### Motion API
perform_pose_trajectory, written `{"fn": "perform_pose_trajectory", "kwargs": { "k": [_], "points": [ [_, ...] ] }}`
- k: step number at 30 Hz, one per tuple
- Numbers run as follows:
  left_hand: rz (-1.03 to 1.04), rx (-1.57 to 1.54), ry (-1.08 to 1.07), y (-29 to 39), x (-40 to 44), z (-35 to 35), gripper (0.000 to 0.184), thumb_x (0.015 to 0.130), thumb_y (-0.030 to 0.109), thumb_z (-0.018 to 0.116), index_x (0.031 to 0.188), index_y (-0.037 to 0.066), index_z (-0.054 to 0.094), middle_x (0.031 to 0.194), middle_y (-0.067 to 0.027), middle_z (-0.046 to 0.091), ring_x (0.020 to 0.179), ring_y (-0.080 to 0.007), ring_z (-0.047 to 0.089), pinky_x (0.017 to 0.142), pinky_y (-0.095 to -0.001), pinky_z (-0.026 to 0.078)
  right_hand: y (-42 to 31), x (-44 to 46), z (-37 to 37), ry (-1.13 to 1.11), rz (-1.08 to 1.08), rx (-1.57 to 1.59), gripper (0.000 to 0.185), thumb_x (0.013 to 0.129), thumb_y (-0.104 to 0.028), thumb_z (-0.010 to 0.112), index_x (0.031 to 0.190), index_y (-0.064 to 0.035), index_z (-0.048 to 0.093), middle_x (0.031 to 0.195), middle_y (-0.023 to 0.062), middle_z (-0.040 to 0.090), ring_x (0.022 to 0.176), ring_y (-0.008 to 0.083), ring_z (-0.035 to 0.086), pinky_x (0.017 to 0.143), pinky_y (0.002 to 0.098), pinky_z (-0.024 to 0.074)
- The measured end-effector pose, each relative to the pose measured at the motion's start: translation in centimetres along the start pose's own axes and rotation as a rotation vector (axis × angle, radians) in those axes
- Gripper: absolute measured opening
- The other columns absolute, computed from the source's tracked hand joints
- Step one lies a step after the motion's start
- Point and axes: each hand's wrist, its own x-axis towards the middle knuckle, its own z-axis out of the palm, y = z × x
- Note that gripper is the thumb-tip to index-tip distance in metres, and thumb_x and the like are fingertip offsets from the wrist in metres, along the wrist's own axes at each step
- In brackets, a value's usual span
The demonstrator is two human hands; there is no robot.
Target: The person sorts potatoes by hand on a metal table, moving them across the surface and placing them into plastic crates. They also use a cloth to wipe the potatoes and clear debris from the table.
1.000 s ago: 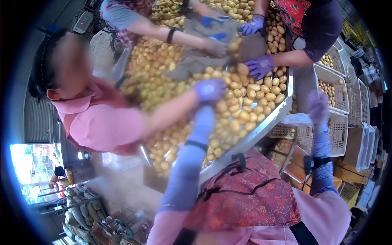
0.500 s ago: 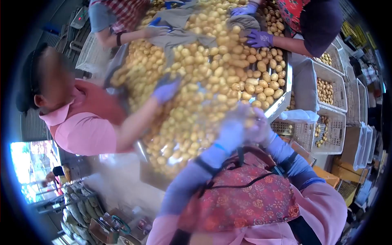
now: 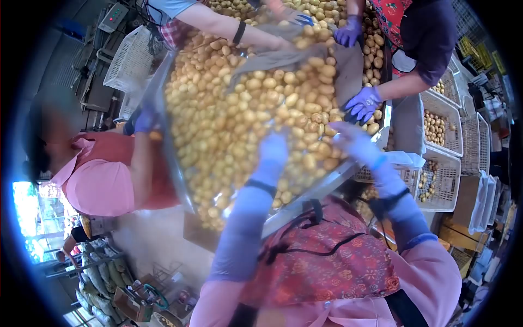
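Observation:
A broad heap of potatoes (image 3: 256,117) covers the metal-rimmed sorting table (image 3: 327,182) in front of me. My left hand (image 3: 274,147), in a pale purple glove, reaches over the middle of the heap; motion smears its fingers, so its grip is unclear. Near the table's right corner, my right hand (image 3: 350,139) has its fingers stretched out and apart just above the potatoes, with nothing visible in it. A grey cloth (image 3: 348,73) lies across the potatoes at the far right, beneath a co-worker's purple-gloved hands (image 3: 364,103).
Opposite, another co-worker's arm (image 3: 223,24) reaches over a second grey cloth (image 3: 272,59). At the left, a person in pink (image 3: 103,182) stands beside the table. White crates (image 3: 442,180) holding some potatoes stand on the right. An empty-looking white basket (image 3: 131,60) is at the upper left.
My hands, close together near the front right edge before, are now apart, the left over the heap's middle. The left co-worker's hand has withdrawn to the table's edge. The right cloth is spread nearer.

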Motion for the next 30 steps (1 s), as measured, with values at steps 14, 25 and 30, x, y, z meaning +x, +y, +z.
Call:
{"fn": "perform_pose_trajectory", "kwargs": {
  "k": [14, 25, 30],
  "points": [
    [-0.053, -0.635, 0.611, 1.4, -6.4, -1.0, 0.041, 0.077, 0.015, 0.072, 0.113, 0.005, 0.056, 0.104, -0.0185, 0.058, 0.096, -0.0367, 0.058, 0.086, -0.0454, 0.048, -4.8, 2.9, 6.1, 0.027, 0.253, 0.924, 0.044, 0.088, -0.045, 0.064, 0.12, -0.017, 0.056, 0.11, 0.0103, 0.062, 0.1, 0.0255, 0.061, 0.084, 0.0391, 0.0537],
    [-0.057, 0.031, 0.101, -3.4, -2.5, -3.3, 0.057, 0.087, 0.035, 0.063, 0.134, 0.006, 0.049, 0.128, -0.0221, 0.056, 0.108, -0.0384, 0.057, 0.093, -0.0459, 0.048, 2.1, -7.3, -16.7, 0.545, 0.02, 1.626, 0.043, 0.091, -0.027, 0.064, 0.125, -0.0047, 0.053, 0.118, 0.007, 0.059, 0.104, 0.0195, 0.061, 0.08, 0.0264, 0.055],
    [0.038, -0.467, 0.501, -2.2, -0.4, -0.4, 0.049, 0.084, 0.028, 0.067, 0.124, 0.004, 0.055, 0.115, -0.0223, 0.06, 0.102, -0.0378, 0.058, 0.089, -0.0453, 0.048, 3.3, -4.7, -8.7, 0.278, 0.202, 0.606, 0.037, 0.095, -0.018, 0.057, 0.13, -0.0071, 0.054, 0.13, 0.0049, 0.057, 0.102, 0.0189, 0.062, 0.086, 0.0311, 0.0519]
  ]
}}
